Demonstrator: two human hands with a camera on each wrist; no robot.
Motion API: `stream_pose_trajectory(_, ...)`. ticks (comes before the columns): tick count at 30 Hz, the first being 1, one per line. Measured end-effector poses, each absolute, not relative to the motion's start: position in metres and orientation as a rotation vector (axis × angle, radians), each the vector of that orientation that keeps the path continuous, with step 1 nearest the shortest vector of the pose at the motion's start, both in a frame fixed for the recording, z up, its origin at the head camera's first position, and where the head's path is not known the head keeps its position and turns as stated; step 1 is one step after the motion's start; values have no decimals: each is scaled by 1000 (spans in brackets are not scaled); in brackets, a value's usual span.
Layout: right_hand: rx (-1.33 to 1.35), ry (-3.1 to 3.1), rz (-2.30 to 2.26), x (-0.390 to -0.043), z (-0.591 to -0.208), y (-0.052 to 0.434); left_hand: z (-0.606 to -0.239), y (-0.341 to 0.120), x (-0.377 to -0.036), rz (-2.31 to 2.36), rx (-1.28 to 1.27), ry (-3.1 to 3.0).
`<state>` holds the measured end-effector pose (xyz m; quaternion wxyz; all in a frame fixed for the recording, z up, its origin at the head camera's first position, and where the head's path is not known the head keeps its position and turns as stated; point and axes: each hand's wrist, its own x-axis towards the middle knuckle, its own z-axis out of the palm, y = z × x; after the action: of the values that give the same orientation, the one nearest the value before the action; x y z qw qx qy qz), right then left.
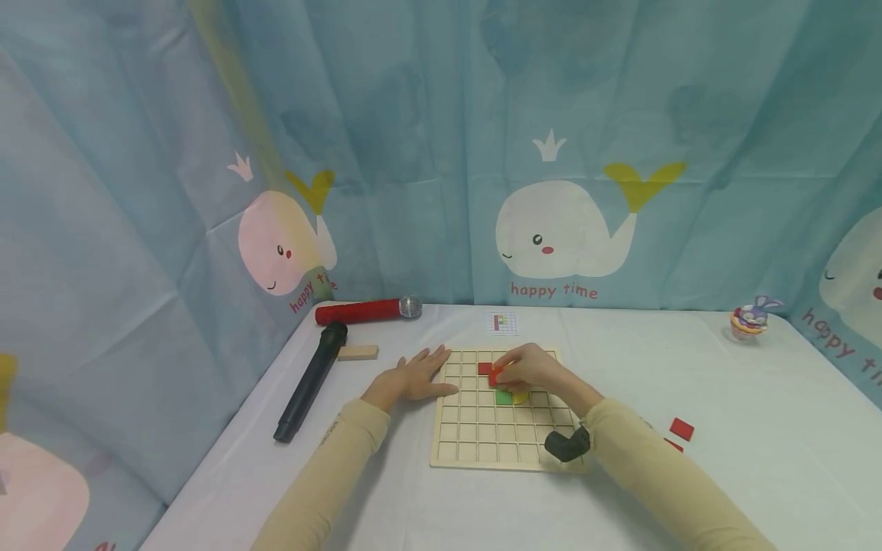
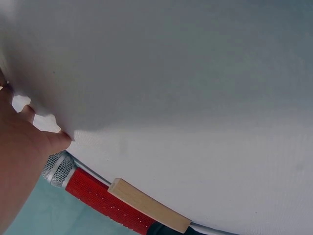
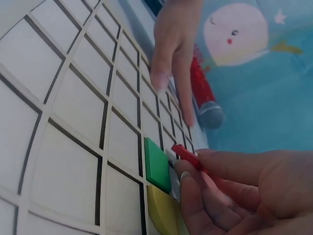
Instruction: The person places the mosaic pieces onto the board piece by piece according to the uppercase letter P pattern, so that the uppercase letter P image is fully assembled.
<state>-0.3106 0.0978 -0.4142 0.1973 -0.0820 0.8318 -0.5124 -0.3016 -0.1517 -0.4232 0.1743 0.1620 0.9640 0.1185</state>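
The right hand pinches a red tile over the grid board. Green, yellow and red tiles sit placed; most cells are bare. The left hand rests flat, fingers straight, at the board's left edge.

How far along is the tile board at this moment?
Done: a red tile, a green tile and a yellow tile sit in the board. In hand: the right hand pinches another red tile; the left hand steadies the board. Left: most cells, plus loose red tiles.
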Motion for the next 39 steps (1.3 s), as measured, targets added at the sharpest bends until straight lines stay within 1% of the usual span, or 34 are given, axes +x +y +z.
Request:
stream_pose_trajectory(15, -192, 2373, -1366, -310, -414, 85, -426, -151, -303, 318, 432, 2737)
stream_pose_trajectory(39, -257, 2427, -1289, -312, -413, 82, -426, -152, -303, 331, 425, 2735)
